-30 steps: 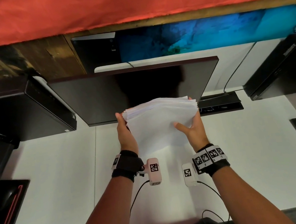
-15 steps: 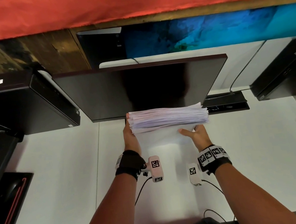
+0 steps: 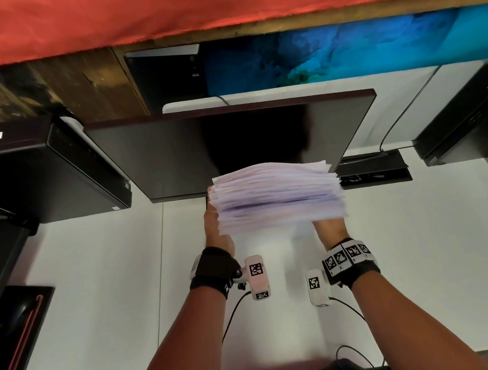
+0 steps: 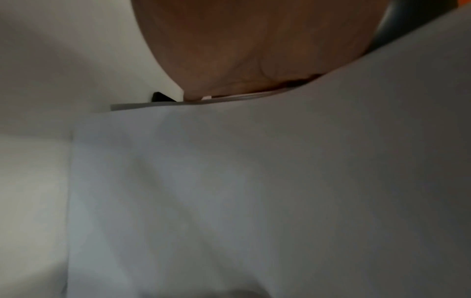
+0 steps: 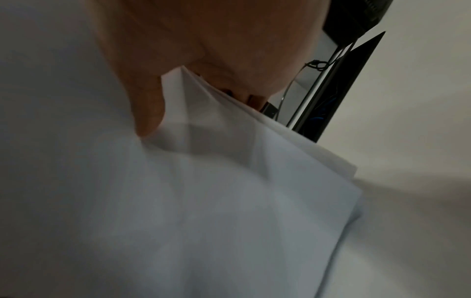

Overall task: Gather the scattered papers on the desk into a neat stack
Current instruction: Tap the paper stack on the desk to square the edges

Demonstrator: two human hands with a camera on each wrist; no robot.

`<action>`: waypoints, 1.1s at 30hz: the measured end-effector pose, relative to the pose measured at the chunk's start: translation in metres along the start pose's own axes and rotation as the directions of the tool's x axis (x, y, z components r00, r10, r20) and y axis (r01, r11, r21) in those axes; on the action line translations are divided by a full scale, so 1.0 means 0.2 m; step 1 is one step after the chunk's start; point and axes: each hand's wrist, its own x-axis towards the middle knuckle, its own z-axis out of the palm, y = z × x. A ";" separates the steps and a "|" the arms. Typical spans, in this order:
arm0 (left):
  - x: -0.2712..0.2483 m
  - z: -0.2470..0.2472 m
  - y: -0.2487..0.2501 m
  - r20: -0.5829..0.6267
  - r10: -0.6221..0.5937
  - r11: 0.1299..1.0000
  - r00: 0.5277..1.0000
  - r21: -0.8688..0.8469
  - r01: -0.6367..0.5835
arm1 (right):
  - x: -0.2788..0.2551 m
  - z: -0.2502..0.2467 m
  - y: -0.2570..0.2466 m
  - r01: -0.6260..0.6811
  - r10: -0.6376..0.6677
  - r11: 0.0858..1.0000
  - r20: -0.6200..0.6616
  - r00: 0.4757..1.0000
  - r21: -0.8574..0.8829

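Stack: the papers (image 3: 276,196) are being held as one thick bundle, raised off the desk (image 3: 420,253) in front of the dark monitor (image 3: 230,145); the near edge is blurring, sheets fanned and uneven.
Long axis: the bundle is lying crosswise, left to right, between the two hands.
Left hand: the left hand (image 3: 215,227) is sitting at the bundle's left end, fingers going under or round it; the left wrist view is showing the palm (image 4: 254,50) against the sheet edges. Clamped on the stack.
Right hand: the right hand (image 3: 330,229) is meeting the near right corner from below; the right wrist view is showing the thumb (image 5: 145,104) lying over the top sheet, so it is pinching the corner.
Nearer hand: neither; both are touching, one at each end.
Key relation: the desk is lying directly beneath the bundle, so squaring would probably mean tapping an edge straight down.
Progress: judged late, no loose sheets showing on the desk.
Risk: the fanned edges may slip if either hold loosens.
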 end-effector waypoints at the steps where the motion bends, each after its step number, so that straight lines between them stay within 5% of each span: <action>1: 0.00 0.01 0.01 0.011 0.036 0.999 0.999 -0.003 -0.036 | 0.02 0.00 -0.01 0.148 -0.133 0.965 -0.084 0.988 0.218; 3: -0.01 0.02 0.02 0.039 0.068 0.997 0.997 0.045 -0.069 | 0.02 0.02 -0.07 0.298 -0.258 0.890 -0.160 0.953 0.345; 6: -0.03 -0.04 0.10 0.136 0.158 0.983 0.978 0.077 -0.169 | 0.02 0.01 -0.09 0.359 -0.342 0.845 -0.116 0.932 0.395; 9: -0.09 -0.14 0.23 0.270 0.358 0.899 0.894 0.158 -0.408 | 0.01 -0.04 -0.11 0.417 -0.403 0.818 -0.123 0.907 0.397; 11: -0.15 -0.18 0.36 0.393 0.454 0.729 0.800 0.353 -0.587 | -0.03 -0.06 -0.15 0.460 -0.458 0.806 -0.100 0.884 0.372; 13: -0.19 -0.16 0.46 0.483 0.421 0.518 0.768 0.567 -0.640 | -0.06 -0.08 -0.18 0.514 -0.521 0.807 -0.058 0.851 0.290; 16: -0.24 -0.09 0.54 0.615 0.369 0.052 0.697 0.735 -0.676 | -0.08 -0.07 -0.21 0.620 -0.620 0.784 -0.003 0.784 0.042; 18: -0.26 -0.03 0.53 0.656 0.321 -0.047 0.683 0.731 -0.681 | -0.10 -0.03 -0.23 0.680 -0.682 0.724 0.026 0.731 -0.116; 21: -0.24 -0.03 0.50 0.647 0.292 0.080 0.704 0.717 -0.693 | -0.15 -0.01 -0.25 0.691 -0.696 0.707 0.028 0.718 -0.148; 27: -0.16 -0.26 0.47 0.566 0.375 0.485 0.734 0.555 -0.676 | -0.04 -0.29 -0.01 0.423 -0.443 0.884 -0.066 0.894 -0.197; 30: -0.14 -0.36 0.45 0.472 0.342 0.678 0.813 0.475 -0.561 | -0.04 -0.36 0.09 0.331 -0.333 0.934 -0.008 0.943 0.131; 33: -0.10 -0.42 0.38 0.364 0.337 0.794 0.868 0.385 -0.470 | -0.07 -0.30 0.15 0.168 -0.254 0.891 0.156 0.955 0.421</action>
